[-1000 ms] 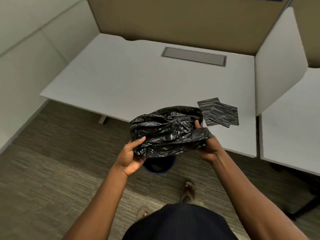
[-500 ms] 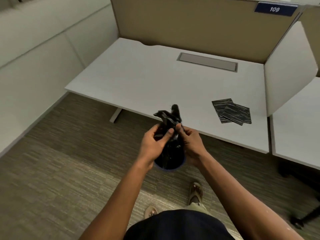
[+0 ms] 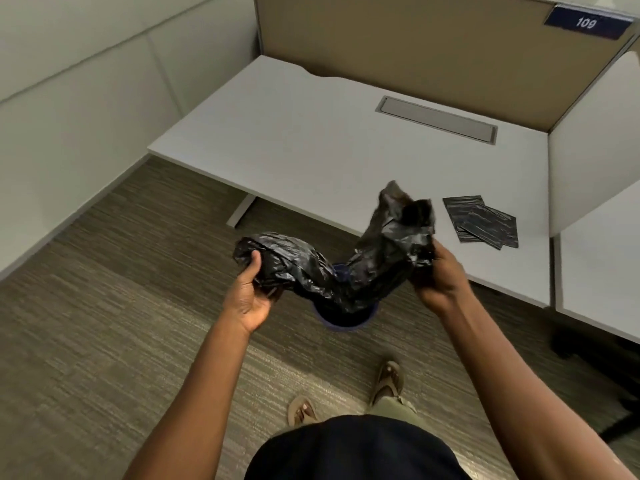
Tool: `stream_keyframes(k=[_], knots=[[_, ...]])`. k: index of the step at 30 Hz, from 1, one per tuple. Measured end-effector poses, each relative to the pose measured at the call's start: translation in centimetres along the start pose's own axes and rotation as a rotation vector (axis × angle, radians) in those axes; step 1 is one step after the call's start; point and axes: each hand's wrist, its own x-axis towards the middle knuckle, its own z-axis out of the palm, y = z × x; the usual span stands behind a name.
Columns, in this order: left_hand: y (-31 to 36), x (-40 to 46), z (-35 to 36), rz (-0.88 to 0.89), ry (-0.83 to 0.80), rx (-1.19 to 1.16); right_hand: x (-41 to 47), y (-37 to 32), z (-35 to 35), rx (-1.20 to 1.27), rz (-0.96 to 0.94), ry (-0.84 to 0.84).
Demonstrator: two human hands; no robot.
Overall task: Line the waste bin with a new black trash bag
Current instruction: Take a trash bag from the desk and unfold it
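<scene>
A crumpled black trash bag (image 3: 346, 268) hangs stretched between my two hands, sagging in the middle. My left hand (image 3: 251, 292) grips its left end and my right hand (image 3: 438, 277) grips its right end, which sticks up higher. Directly under the sagging part stands a small blue waste bin (image 3: 343, 323) on the carpet; only the near arc of its rim and a dark inside show, the rest is hidden by the bag.
A white desk (image 3: 329, 140) stands just beyond the bin, with folded black bags (image 3: 485, 223) near its front right corner and a grey cable flap (image 3: 436, 119). A beige partition is behind, a second desk (image 3: 602, 271) at right. My sandalled feet (image 3: 388, 382) stand on the carpet.
Half a second ago both hands were together bunching the bag above the bin. They have since moved apart, pulling the bag out wide.
</scene>
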Motion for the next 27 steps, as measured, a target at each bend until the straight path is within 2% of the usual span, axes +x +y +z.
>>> stream_keyframes(k=[7, 12, 15, 16, 17, 18, 19, 21, 23, 24, 27], knots=[[1.2, 2.4, -4.4, -0.008, 0.188, 0.004, 2.0, -2.3, -3.9, 0.213, 0.006, 0.115], [0.5, 4.0, -4.8, -0.071, 0.276, 0.120, 2.0, -2.4, -3.5, 0.108, -0.054, 0.081], [-0.3, 4.0, -3.5, -0.005, 0.526, 0.447, 1.7, -1.6, -2.6, -0.046, -0.088, 0.047], [-0.5, 3.5, -2.7, 0.089, 0.610, 0.595, 1.7, -1.1, -2.2, -0.098, -0.086, 0.039], [-0.9, 2.8, -1.6, 0.214, 0.625, 0.719, 1.7, -0.6, -1.8, -0.141, -0.080, 0.026], [-1.3, 2.0, -0.3, 0.341, 0.545, 0.809, 1.6, 0.0, -1.3, -0.175, -0.071, 0.003], [-1.6, 1.2, 1.4, 0.428, 0.387, 0.858, 1.6, 0.6, -0.7, -0.215, -0.064, -0.023], [-2.4, -0.7, 4.9, 0.347, 0.013, 0.842, 1.4, 2.0, 0.7, -0.331, -0.077, -0.062], [-3.6, -1.4, 7.5, 0.236, -0.205, 0.868, 1.2, 3.0, 1.9, -0.439, -0.092, -0.110], [-4.2, -1.4, 8.4, 0.237, -0.224, 0.890, 1.1, 3.4, 2.4, -0.474, -0.087, -0.131], [-5.2, -0.3, 8.7, 0.223, -0.082, 0.739, 1.1, 3.7, 2.8, -0.534, -0.094, -0.111]])
